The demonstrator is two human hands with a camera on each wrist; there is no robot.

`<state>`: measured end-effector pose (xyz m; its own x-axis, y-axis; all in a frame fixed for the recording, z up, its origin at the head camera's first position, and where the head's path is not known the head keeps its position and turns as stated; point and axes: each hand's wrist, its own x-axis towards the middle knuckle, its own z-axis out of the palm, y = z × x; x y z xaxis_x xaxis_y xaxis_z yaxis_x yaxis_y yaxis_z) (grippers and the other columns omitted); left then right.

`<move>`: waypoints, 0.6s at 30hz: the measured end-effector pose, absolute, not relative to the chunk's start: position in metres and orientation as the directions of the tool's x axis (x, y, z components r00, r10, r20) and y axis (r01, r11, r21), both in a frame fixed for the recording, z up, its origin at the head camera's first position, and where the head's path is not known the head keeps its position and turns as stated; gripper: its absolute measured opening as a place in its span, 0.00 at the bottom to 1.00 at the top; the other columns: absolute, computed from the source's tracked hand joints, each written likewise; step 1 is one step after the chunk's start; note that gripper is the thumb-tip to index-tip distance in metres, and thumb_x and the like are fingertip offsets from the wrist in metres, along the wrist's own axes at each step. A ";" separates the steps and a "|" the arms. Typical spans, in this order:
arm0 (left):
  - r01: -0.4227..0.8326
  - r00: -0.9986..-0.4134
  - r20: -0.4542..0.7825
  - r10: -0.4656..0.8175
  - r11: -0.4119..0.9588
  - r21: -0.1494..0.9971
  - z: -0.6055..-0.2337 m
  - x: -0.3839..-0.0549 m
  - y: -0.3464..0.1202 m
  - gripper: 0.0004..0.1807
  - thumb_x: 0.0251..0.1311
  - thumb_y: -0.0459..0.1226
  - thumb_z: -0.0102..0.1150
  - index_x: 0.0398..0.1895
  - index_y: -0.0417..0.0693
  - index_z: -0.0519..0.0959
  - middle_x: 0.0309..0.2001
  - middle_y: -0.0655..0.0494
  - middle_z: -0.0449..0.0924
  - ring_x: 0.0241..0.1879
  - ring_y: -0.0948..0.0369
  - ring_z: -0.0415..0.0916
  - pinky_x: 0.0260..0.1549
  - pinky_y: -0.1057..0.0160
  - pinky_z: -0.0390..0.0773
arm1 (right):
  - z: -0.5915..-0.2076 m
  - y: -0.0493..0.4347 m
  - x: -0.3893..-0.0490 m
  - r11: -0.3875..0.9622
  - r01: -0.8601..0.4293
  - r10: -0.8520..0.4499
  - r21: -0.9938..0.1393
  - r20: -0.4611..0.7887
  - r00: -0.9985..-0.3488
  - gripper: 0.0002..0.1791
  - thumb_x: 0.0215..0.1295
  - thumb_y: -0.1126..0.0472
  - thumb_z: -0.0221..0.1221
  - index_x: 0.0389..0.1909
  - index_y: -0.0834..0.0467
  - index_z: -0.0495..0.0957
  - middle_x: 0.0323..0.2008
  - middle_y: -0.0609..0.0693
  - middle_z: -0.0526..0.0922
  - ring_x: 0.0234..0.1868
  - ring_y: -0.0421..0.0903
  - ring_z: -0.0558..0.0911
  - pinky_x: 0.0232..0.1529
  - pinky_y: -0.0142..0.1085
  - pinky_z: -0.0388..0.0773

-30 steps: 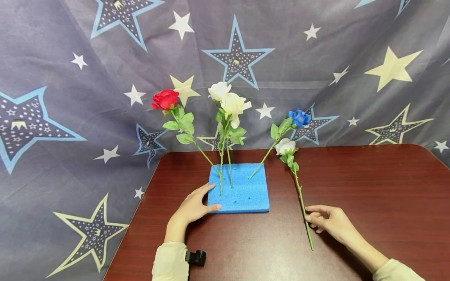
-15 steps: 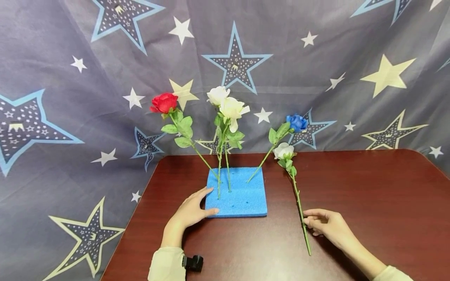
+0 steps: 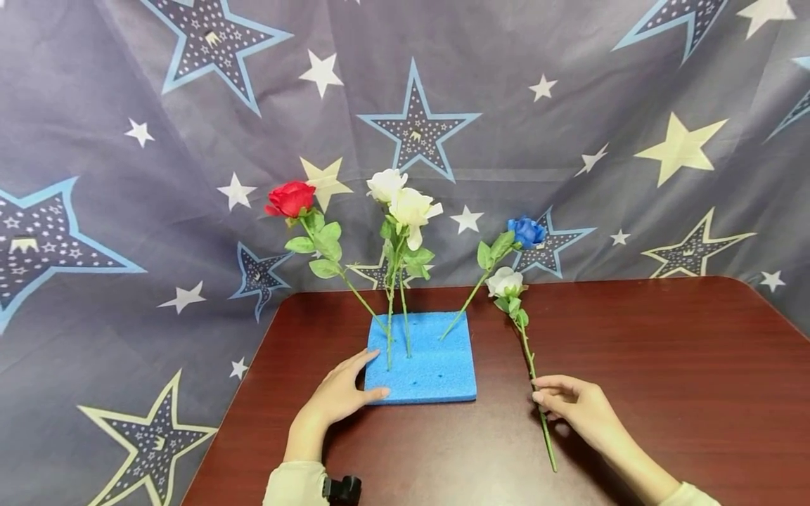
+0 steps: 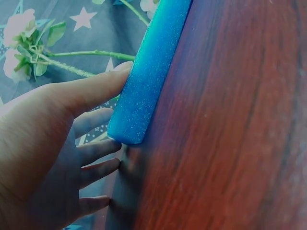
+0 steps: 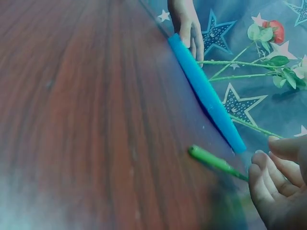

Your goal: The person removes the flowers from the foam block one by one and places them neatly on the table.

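Note:
My right hand (image 3: pixel 579 407) pinches the lower stem of a white artificial rose (image 3: pixel 505 283), whose bloom points toward the back of the table. In the right wrist view the cut end of the green stem (image 5: pixel 216 163) sticks out past the fingers. At the left edge of a blue foam block (image 3: pixel 443 358) rests my left hand (image 3: pixel 338 390), its thumb on the near left corner. A red rose (image 3: pixel 291 199), a white rose (image 3: pixel 386 186), a cream rose (image 3: pixel 413 209) and a blue rose (image 3: pixel 526 232) stand in the block, the red and blue ones leaning outward.
Small holes show in the foam's front part. The dark red wooden table (image 3: pixel 664 365) extends right of the rose. A grey curtain (image 3: pixel 506 42) with stars hangs right behind the table. A black strap device (image 3: pixel 343 490) sits at my left wrist.
The head view has tilted, so the scene sits lower. My right hand has shifted slightly up along the white rose's stem. The left hand stays on the foam block.

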<state>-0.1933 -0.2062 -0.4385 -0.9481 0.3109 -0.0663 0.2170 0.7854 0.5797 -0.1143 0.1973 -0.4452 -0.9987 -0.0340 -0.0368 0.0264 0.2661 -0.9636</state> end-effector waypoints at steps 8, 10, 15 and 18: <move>0.214 -0.947 -0.068 0.315 0.773 0.597 -0.438 -0.191 -0.206 0.44 0.57 0.58 0.67 0.74 0.55 0.65 0.74 0.47 0.60 0.73 0.43 0.54 0.65 0.34 0.57 | -0.442 0.179 -0.121 0.206 -0.028 -0.042 -0.978 0.020 -0.999 0.19 0.65 0.65 0.64 0.53 0.73 0.79 0.36 0.62 0.86 0.31 0.47 0.86 0.34 0.39 0.84; 0.210 -0.947 -0.073 0.312 0.777 0.593 -0.438 -0.191 -0.206 0.43 0.57 0.58 0.67 0.74 0.56 0.65 0.74 0.48 0.60 0.73 0.43 0.54 0.65 0.34 0.57 | -0.441 0.175 -0.122 0.191 -0.035 -0.055 -0.981 0.024 -0.998 0.19 0.65 0.66 0.64 0.53 0.74 0.78 0.36 0.62 0.86 0.31 0.47 0.86 0.34 0.39 0.84; 0.217 -0.947 -0.065 0.314 0.778 0.590 -0.438 -0.192 -0.207 0.43 0.57 0.58 0.67 0.74 0.55 0.65 0.74 0.47 0.60 0.73 0.43 0.54 0.64 0.34 0.57 | -0.437 0.164 -0.127 0.150 -0.067 -0.070 -0.986 0.056 -0.996 0.19 0.65 0.68 0.63 0.53 0.76 0.77 0.37 0.63 0.86 0.31 0.45 0.86 0.34 0.39 0.84; 0.216 -0.948 -0.064 0.312 0.778 0.590 -0.438 -0.191 -0.206 0.44 0.57 0.58 0.67 0.74 0.55 0.65 0.74 0.47 0.60 0.73 0.43 0.54 0.65 0.34 0.57 | -0.435 0.159 -0.131 0.133 -0.063 -0.072 -0.989 0.054 -0.996 0.19 0.65 0.69 0.63 0.53 0.76 0.77 0.37 0.64 0.85 0.32 0.45 0.86 0.35 0.38 0.84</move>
<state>-0.1913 -0.2064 -0.4378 -0.9481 0.3116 -0.0642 0.2158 0.7783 0.5897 -0.1308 0.1594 -0.4352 -0.9960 -0.0719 0.0536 -0.0628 0.1327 -0.9892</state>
